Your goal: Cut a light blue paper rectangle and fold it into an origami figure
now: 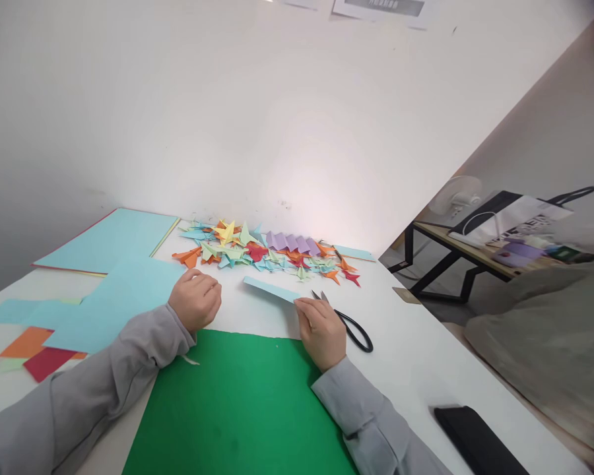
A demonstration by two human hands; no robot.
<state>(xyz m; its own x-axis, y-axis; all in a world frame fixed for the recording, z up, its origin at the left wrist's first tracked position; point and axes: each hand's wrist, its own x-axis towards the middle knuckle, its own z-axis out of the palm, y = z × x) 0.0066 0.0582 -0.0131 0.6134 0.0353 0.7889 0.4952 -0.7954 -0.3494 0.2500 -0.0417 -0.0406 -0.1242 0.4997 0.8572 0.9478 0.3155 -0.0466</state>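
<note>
Between thumb and fingers my right hand [323, 331] pinches one end of a light-blue paper strip [271, 289], which points away to the left above the white table. My left hand [195, 300] is curled closed at the far left corner of a green sheet [247, 402]; whether its fingers hold anything is hidden. Just right of my right hand lies a pair of scissors [357, 331] with black handles, blades toward the back. Behind both hands stretches a pile of folded paper shapes [237, 251] in several colours, with a purple pleated paper [293, 243] among them.
At the left lie large light-blue sheets [123, 231], with orange [26, 342] and red paper pieces [48, 363] nearby. A black phone-like object [475, 439] rests at the right front. The wall rises behind the table. Past the right edge are another person's sleeve [549, 343] and a side table [468, 247].
</note>
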